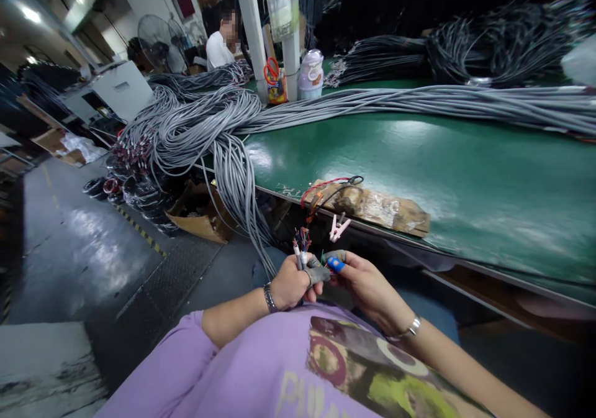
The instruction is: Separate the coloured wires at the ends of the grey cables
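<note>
My left hand (294, 281) is closed around the ends of grey cables (298, 258), and grey covers wrap its thumb. Thin coloured wires (303, 236) fan out from the cable ends above the fist. Close on its right, my right hand (361, 275) pinches thin wires at the left thumb. A blue cover sits on one right fingertip and a grey one on another. How many wires lie in the pinch is too small to tell. Just beyond the hands, a pale pink clip (338, 227) hangs at the table's edge.
A taped wooden block (395, 212) with red and black leads lies along the edge of the green table (488, 176). Grey cable bundles (200, 126) spill over its left end. An open cardboard box (205, 216) stands below. Another person (220, 48) sits farther back.
</note>
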A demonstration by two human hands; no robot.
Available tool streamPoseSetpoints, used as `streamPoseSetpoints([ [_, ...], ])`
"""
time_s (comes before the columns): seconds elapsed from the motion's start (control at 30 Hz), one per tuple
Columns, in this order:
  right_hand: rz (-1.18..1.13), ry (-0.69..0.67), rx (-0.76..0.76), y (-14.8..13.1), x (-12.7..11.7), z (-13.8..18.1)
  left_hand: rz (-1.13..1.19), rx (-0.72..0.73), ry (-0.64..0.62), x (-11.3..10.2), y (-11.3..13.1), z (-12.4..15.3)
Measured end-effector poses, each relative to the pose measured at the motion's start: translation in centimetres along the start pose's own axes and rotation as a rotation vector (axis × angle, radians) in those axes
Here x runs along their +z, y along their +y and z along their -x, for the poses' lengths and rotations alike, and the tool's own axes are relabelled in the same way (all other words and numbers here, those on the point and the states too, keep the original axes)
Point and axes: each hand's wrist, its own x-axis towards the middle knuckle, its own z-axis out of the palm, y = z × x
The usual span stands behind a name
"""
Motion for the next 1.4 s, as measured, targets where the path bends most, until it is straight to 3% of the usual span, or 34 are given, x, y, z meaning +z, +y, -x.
streamPoseSetpoints([
  [0.17, -0.281, 0.156, 0.084, -0.4, -1.5, -0.9, -0.008, 0.029, 0.003, -0.2, 0.1, 0.5],
  [0.23, -0.295, 0.095, 0.145, -0.7, -1.7, -0.6, 0.011, 0.039, 0.037, -0.3, 0.0, 0.5],
  [0.37, -0.119, -0.086, 0.127, -0.8, -0.8, 0.6, 0.016, 0.064, 0.064, -0.4, -0.3, 0.2],
  [0.57, 0.200, -0.047, -0.114, -1.4, 0.5, 0.8, -0.022, 0.071, 0.012, -0.4, -0.2, 0.2],
  [0.77, 0.284, -0.015, -0.160, -1.7, 0.8, 0.6, -0.002, 0.049, 0.023, -0.4, 0.1, 0.0],
  [1.07, 0.179, -0.006, -0.169, -0.6, 0.5, 0.7, 0.156, 0.071, 0.126, -0.1, -0.1, -0.5],
  [1.3, -0.134, -0.031, -0.001, -1.8, -1.3, -2.1, 0.230, 0.020, 0.060, -0.1, 2.0, -0.8],
  [1.4, -0.173, -0.078, -0.029, -2.6, -0.8, -3.2, 0.253, -0.001, 0.036, 0.5, 2.6, -1.1],
])
